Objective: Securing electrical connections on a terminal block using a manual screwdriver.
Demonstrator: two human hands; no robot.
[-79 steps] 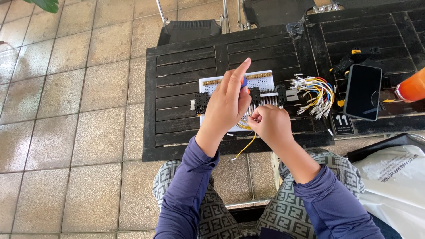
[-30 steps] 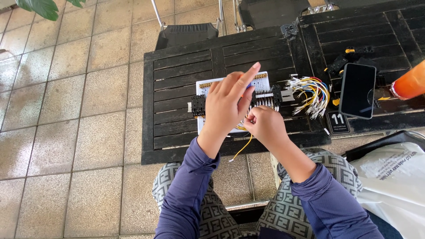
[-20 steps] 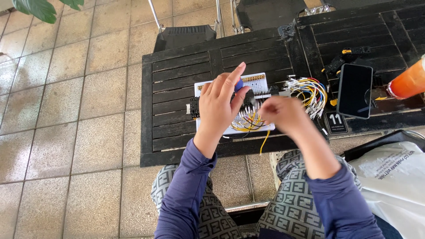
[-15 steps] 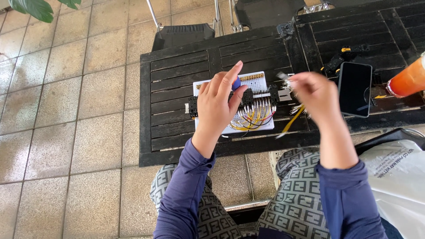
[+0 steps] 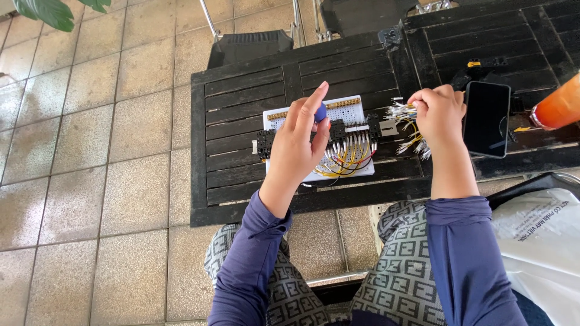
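Observation:
A white perforated board (image 5: 338,111) with a row of black terminal blocks (image 5: 355,130) and looped yellow, red and black wires lies on a dark slatted wooden table (image 5: 241,133). My left hand (image 5: 300,142) hovers over the board's left half, holding a blue-handled screwdriver (image 5: 321,112) upright between thumb and fingers. To the right of the board, my right hand (image 5: 438,111) is pinched on a loose bundle of wires (image 5: 408,124) with white ferrule ends.
A black phone (image 5: 487,118) lies face up right of the wire bundle. A glass of orange drink (image 5: 559,105) stands at the right edge. A dark chair (image 5: 251,45) is behind the table. A white plastic bag (image 5: 541,241) sits by my right knee.
My right hand left the front of the board and swung right to the loose wire bundle. My left hand stayed over the board with the screwdriver.

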